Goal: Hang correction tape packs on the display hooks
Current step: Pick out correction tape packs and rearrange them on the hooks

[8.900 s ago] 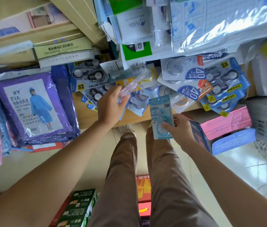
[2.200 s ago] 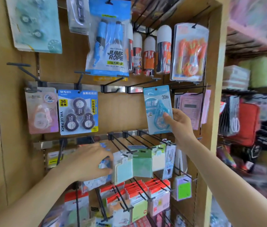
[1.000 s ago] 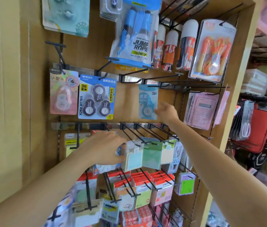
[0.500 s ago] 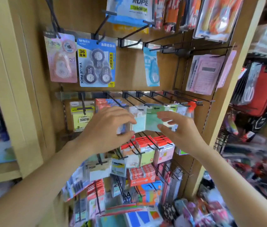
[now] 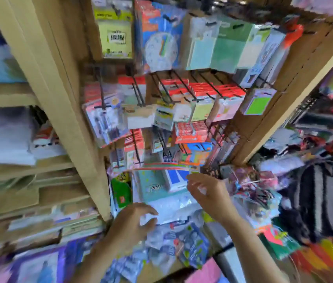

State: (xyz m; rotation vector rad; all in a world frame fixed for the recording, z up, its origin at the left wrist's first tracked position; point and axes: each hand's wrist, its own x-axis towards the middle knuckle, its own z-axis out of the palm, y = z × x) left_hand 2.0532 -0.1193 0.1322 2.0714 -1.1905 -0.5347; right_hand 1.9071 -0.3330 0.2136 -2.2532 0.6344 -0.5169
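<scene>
Bottom centre of the frame, there's a loose heap of blue correction tape packs (image 5: 190,244) lying on a ledge below the wooden rack (image 5: 69,103), none of them on a hook. It's all pretty smeared by motion blur. The rack's black display hooks (image 5: 182,84) carry pastel sticky-note packs (image 5: 229,45) along the top and red-topped packs (image 5: 202,92) in the middle row, with a clock card (image 5: 160,48) upper centre.

The left hand (image 5: 133,223) hovers just above the heap's left edge, fingers and thumb curved and spread apart, nothing in it. The right hand (image 5: 208,195) reaches in a bit higher, right of centre, fingers bent forward. There's a pale glare by the palm, so honestly can't tell if it's gripping anything.

Half a second ago both hands were up at the sticky-note row. Now the view has tipped down, they've dropped to the heap, and the light blue pack hung on the upper row is out of frame.
</scene>
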